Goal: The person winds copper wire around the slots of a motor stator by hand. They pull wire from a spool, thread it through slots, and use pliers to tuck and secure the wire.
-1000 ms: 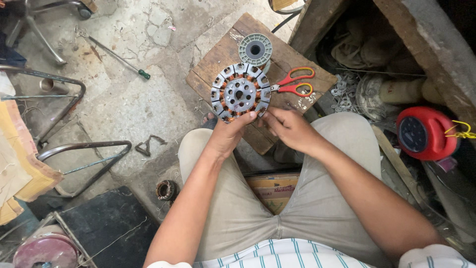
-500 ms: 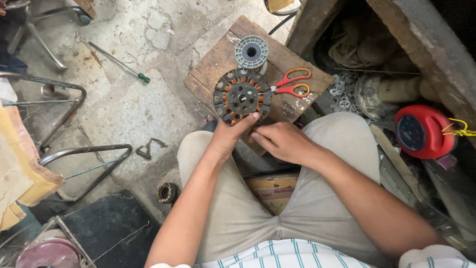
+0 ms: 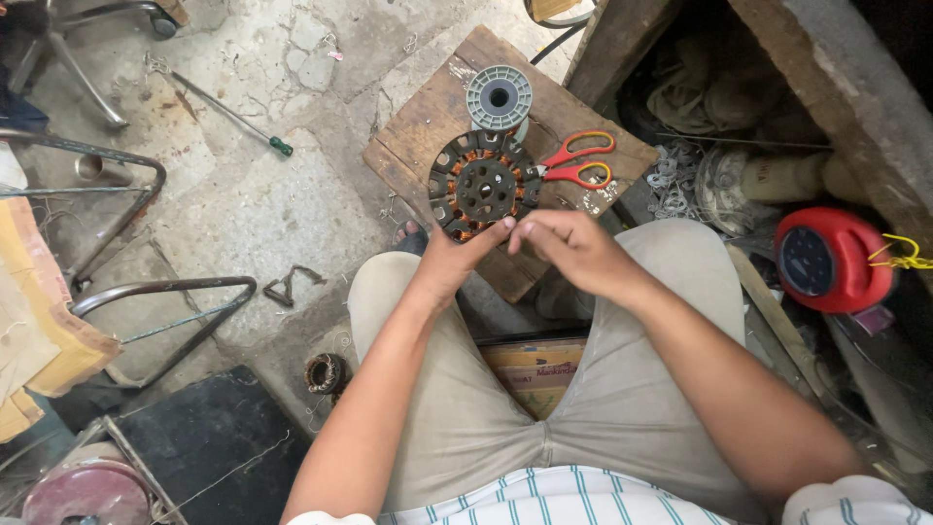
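Gripping stator (image 3: 483, 185), both hands (image 3: 515, 248)

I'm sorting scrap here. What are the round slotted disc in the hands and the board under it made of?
The slotted disc looks like dark, dull steel with copper-coloured wire showing in its slots. The board is rough, unfinished wood: visible grain, cracks and worn edges. Both the left hand and the right hand touch the disc's near rim.

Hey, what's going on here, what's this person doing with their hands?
A seated person is working on a round motor core with copper windings, which lies on a wooden board on the floor. The left hand grips its near edge and the right hand has its fingertips at the same edge. Red-handled scissors and a grey spool sit on the board just beyond it. A green-handled screwdriver lies on the concrete floor to the left.
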